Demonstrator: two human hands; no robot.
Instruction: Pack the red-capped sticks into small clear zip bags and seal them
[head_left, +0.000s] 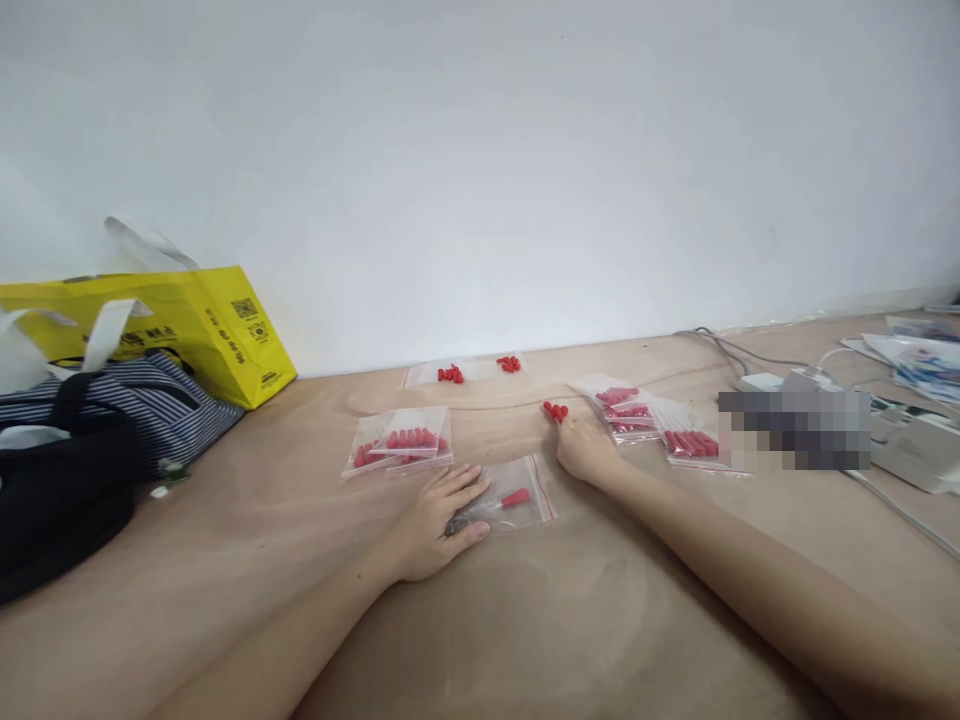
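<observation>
A clear zip bag (529,512) with one red-ended piece (515,498) inside lies flat in the middle of the table. On its left part rests my left hand (439,525), fingers spread. Beyond the bag and to its right, my right hand (586,450) is closed, with a few red pieces (556,411) showing at its fingertips. Filled bags of red pieces (412,440) overlap behind my left hand. More filled bags (690,440) lie to the right of my right hand.
Near the wall, loose red pieces (450,374) lie on a clear bag. A yellow bag (225,340) and a striped bag (180,410) stand at the left. Power strips (919,445), cables and printed sheets (919,360) are at the right.
</observation>
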